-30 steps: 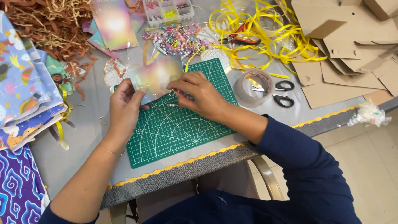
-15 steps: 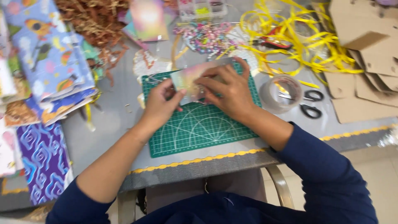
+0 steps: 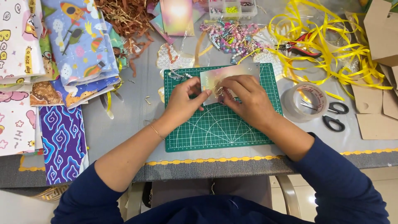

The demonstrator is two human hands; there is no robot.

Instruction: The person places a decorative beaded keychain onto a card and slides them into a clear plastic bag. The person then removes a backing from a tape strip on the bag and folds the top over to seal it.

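Note:
A green cutting mat (image 3: 215,132) lies on the grey table in front of me. Over its far half both hands meet on a shiny iridescent card (image 3: 230,74). My left hand (image 3: 182,101) pinches the card's near left edge. My right hand (image 3: 244,97) covers its lower right part, fingertips on a small beaded piece with a metal ring (image 3: 219,92) against the card. Most of that piece is hidden under my fingers.
Patterned fabric sheets (image 3: 49,74) pile at the left. Brown paper shreds (image 3: 124,16), more iridescent cards (image 3: 176,12), a bead heap (image 3: 232,35) and a bead box lie behind. Yellow ribbon (image 3: 331,49), red pliers (image 3: 300,47), a tape roll (image 3: 304,101), black scissors (image 3: 333,116) and brown card pieces (image 3: 379,112) sit right.
The view shifted, so mat and hands now sit nearer the centre. Both hands stay on the card and have drawn closer together over it.

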